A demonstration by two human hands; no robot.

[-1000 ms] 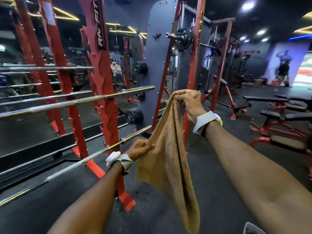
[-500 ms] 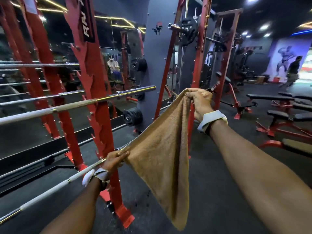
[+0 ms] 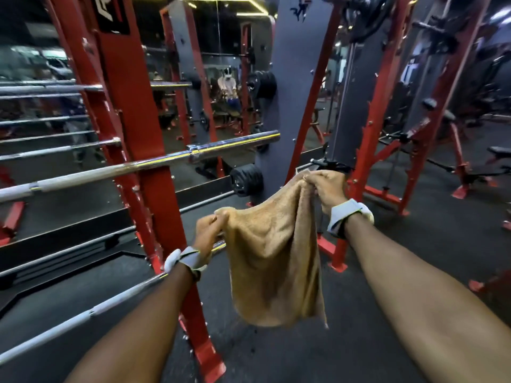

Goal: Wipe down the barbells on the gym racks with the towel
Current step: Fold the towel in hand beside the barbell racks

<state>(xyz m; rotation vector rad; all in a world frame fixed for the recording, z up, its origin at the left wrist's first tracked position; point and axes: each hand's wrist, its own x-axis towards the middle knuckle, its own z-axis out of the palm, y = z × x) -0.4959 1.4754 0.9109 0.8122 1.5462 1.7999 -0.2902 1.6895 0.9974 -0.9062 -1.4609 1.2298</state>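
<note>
Towel (image 3: 273,258) readied, pinched at its corners by my left hand (image 3: 210,233) and right hand (image 3: 327,189); next I'd wrap the lower barbell (image 3: 119,299)

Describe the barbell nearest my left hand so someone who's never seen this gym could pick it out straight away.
Start at the wide red steel rack upright left of centre. Among the bars crossing it, take the lowest, nearest steel barbell, slanting up from the bottom left corner. Unlike the higher bars, it reaches the left hand pinching the tan towel.
</note>
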